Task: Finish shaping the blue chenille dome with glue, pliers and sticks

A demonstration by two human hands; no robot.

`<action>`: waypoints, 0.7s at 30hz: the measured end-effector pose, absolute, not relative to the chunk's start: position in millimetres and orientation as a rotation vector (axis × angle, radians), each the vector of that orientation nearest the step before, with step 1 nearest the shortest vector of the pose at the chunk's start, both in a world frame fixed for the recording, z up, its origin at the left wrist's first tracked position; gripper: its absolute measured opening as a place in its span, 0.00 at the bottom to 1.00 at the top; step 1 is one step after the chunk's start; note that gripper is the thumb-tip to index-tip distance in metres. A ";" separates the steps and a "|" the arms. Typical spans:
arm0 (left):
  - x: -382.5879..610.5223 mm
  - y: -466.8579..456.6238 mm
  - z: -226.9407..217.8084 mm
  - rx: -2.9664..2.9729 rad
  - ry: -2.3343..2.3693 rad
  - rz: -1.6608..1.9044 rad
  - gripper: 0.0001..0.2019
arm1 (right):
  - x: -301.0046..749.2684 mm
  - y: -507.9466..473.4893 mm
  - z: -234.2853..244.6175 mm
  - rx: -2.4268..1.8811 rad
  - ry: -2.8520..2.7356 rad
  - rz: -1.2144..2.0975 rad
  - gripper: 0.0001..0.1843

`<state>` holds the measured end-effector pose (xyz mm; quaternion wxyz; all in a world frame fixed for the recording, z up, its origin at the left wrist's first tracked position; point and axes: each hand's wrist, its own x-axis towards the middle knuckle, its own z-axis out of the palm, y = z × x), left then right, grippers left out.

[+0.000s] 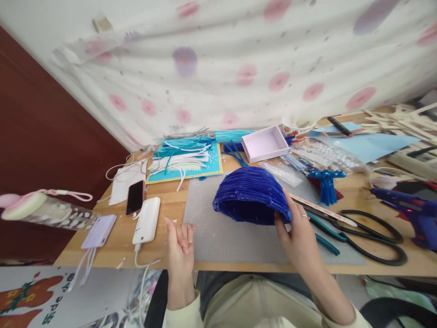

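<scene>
My right hand (300, 228) grips the rim of a hollow, dark blue dome (252, 184), its ridged wall built from rows of stems like pipe cleaners. Tilted, the dome shows part of its dark opening toward me above the grey cutting mat (211, 241). My left hand (181, 241) is raised at the mat's left edge, palm up, fingers loosely curled and thumb apart, with nothing visible in it. Beside my right hand lie a printed strip like a ruler (327, 210), black-handled scissors (378, 243) and teal-handled pliers (326, 228).
A blue glue gun (409, 209) lies at right, near a blue stem figure (327, 184). Behind the dome are a lilac box (265, 145) and bundled stems (184, 155). A white power bank (146, 221), phone (135, 197) and clear bottle (51, 210) are at left.
</scene>
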<state>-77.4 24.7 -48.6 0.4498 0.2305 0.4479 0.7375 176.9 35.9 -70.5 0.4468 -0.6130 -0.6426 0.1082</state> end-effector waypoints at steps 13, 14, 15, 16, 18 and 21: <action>-88.4 35.0 -51.8 0.641 1.510 1.782 0.31 | 173.8 33.1 -69.3 -1.530 -1.586 0.327 0.36; -86.7 34.3 -52.5 0.622 1.499 1.783 0.30 | 173.7 32.7 -70.1 -1.530 -1.590 0.319 0.37; -85.1 33.9 -53.1 0.606 1.482 1.796 0.29 | 173.8 32.4 -70.7 -1.531 -1.592 0.311 0.37; -83.8 33.8 -53.6 0.594 1.467 1.816 0.28 | 173.9 32.2 -71.1 -1.533 -1.594 0.303 0.37; -81.8 34.2 -54.2 0.582 1.435 1.857 0.28 | 174.0 31.9 -71.5 -1.539 -1.599 0.293 0.37; -80.0 34.8 -54.6 0.578 1.377 1.908 0.29 | 173.8 31.7 -71.3 -1.542 -1.603 0.288 0.37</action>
